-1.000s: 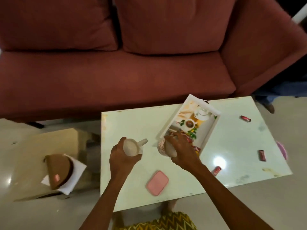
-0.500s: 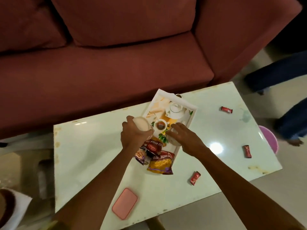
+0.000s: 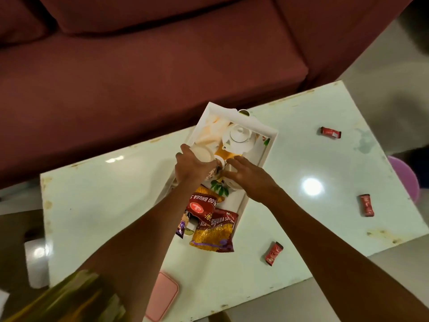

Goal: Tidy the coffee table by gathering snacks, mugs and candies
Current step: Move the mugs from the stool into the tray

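Tabletop [image 3: 104, 205] fills my view, pale and glossy, with a maroon sofa [image 3: 139, 77] behind its far edge. Starting at the left, a pink case [image 3: 162, 296] lies flat near the front edge, just beside my left forearm and well apart from everything else. Further right, my left hand [image 3: 190, 169] is wrapped around a pale mug [image 3: 203, 154], holding it over the left side of the white tray [image 3: 270, 145]. Below that hand, at the near end of the tray, two Aloo Bhujia snack packets [image 3: 213, 226] overlap, the lower one hanging past the tray's front edge, and a small purple packet [image 3: 181, 228] pokes out beside them. A white teapot [image 3: 239, 139] shows in the far half of the tray; I cannot tell whether it is real or printed on the tray floor. My right hand [image 3: 249, 180] rests palm down over a second mug [image 3: 232, 185], fingers spread across its top; I cannot tell how firmly it grips. The two hands nearly meet above the tray's middle. To the right, three red candies lie loose on the tabletop: one near the front edge [image 3: 274, 253], one far back [image 3: 330, 132], one toward the right edge [image 3: 366, 204].
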